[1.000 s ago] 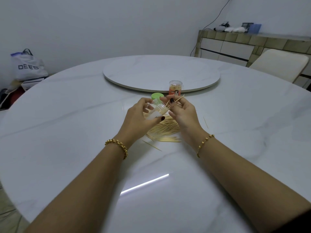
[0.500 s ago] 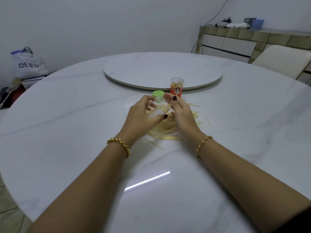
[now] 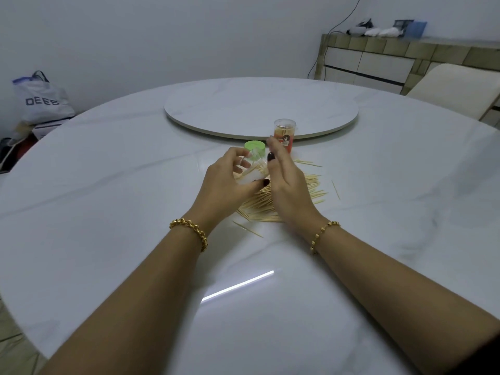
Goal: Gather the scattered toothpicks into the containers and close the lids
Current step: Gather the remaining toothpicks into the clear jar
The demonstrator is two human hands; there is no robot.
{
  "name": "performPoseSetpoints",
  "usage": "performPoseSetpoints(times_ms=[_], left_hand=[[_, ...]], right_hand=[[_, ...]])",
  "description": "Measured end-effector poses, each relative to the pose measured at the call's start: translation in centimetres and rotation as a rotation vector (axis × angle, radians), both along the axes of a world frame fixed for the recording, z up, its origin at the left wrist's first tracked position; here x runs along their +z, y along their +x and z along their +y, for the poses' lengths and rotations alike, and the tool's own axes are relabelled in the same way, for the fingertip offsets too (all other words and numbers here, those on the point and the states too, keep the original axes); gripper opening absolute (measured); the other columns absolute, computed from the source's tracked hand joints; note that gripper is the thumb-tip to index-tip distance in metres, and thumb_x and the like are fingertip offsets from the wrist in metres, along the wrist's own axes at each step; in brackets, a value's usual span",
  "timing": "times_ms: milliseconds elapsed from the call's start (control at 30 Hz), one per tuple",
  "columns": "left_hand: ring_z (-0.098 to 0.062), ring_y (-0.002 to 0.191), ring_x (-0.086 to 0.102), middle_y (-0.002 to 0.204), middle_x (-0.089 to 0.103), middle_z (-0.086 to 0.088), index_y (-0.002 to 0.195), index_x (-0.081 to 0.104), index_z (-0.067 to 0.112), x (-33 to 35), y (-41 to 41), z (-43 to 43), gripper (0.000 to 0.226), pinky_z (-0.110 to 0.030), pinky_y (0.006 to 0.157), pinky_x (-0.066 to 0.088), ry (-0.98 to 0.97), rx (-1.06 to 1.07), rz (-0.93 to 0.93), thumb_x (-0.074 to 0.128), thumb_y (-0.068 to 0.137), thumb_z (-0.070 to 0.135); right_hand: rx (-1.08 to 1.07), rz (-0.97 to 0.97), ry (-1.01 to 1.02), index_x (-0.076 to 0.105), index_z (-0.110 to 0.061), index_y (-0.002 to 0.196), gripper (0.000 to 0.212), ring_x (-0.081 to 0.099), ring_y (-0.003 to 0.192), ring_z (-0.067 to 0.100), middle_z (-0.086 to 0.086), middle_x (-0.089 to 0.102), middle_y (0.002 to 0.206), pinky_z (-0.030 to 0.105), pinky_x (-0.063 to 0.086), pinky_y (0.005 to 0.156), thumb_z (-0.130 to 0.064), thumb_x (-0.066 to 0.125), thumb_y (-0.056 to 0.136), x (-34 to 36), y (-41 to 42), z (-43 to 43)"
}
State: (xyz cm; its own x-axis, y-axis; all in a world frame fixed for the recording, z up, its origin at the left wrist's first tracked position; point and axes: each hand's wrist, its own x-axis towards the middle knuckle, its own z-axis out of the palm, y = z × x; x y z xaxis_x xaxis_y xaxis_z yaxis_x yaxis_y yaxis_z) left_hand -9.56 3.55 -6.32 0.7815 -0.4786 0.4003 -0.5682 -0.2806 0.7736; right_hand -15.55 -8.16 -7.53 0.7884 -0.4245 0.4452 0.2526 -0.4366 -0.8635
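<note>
The toothpicks (image 3: 311, 185) lie mostly in one loose pile on the table (image 3: 108, 185). A few strays sit just off the pile's right edge and one sits at its near side (image 3: 247, 229).

Directly over the pile's left part, the left hand (image 3: 224, 185) grips a clear container (image 3: 250, 174), thumb and fingers curled round its body. It is tilted with its mouth toward the right hand (image 3: 288, 182), and some sticks already show inside. The right hand is at that mouth with thumb and fingers bent toward it. I cannot tell whether it pinches any sticks.

Just beyond the pile stands a green lid (image 3: 254, 146), probably this container's. Beyond the pile and a little right is an orange-labelled container (image 3: 284, 133), upright, touching or nearly touching the edge of the round turntable (image 3: 259, 104).

The step looks like feeding a bundle in, and most of the pile is still out. To do it well:

- Keep the container tilted so the sticks slide in lengthwise.
- Align each pinch parallel before it goes in.
- Take small bunches so none jam across the mouth.
- Sweep the strays toward the pile first.
</note>
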Motion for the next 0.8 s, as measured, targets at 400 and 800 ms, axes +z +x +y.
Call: performPoseSetpoints(times_ms=[400, 800], left_hand=[[-0.007, 0.093, 0.057, 0.104, 0.061, 0.007, 0.114, 0.052, 0.023, 0.1, 0.8, 0.6, 0.05, -0.016, 0.07, 0.046, -0.003, 0.033, 0.012, 0.08, 0.074, 0.029], [-0.012, 0.104, 0.053, 0.111, 0.059, 0.005, 0.116, 0.05, 0.022, 0.4, 3.5, 3.7, 0.049, -0.015, 0.071, 0.04, 0.059, 0.15, 0.075, 0.079, 0.076, 0.024]], right_hand=[[0.017, 0.06, -0.091, 0.033, -0.015, 0.147, 0.044, 0.03, 0.131, -0.005, -0.006, 0.038, 0.148, 0.006, 0.023, 0.105, -0.022, 0.033, 0.104, 0.7, -0.3, -1.0], [0.03, 0.429, -0.609, 0.047, -0.008, 0.135, 0.038, 0.046, 0.125, 0.026, 0.009, 0.05, 0.139, 0.034, 0.034, 0.105, -0.015, 0.039, 0.098, 1.3, 2.3, -0.7]])
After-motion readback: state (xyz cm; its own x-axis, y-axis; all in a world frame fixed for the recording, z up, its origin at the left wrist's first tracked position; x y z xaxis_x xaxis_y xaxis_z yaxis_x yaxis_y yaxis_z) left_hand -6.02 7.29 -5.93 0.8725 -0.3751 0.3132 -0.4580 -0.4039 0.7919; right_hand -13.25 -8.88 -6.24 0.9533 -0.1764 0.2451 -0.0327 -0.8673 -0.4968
